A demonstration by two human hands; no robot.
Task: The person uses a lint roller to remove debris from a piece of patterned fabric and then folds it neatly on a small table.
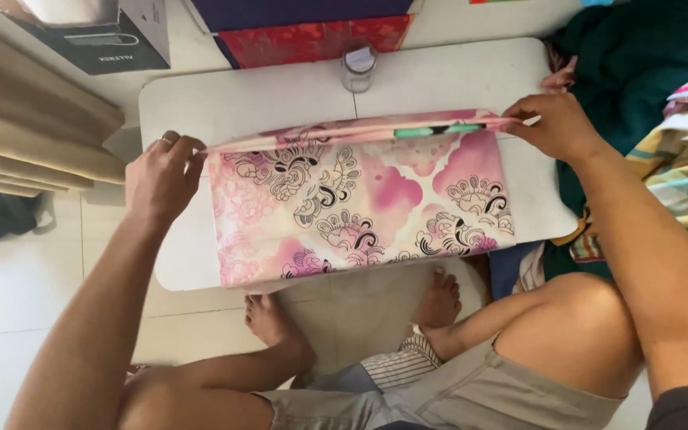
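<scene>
Hands pinch pink patterned cloth; fingertips hidden behind fold.

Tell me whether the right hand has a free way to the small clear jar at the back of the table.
Probably yes. The right hand pinches the pink patterned cloth at its far corner, and only bare white table lies between it and the jar. It would have to release the cloth first.

The cloth I hold is pink and cream with black swirling floral outlines; my counter is white; beside me a dark green fabric; my shorts are beige.
</scene>
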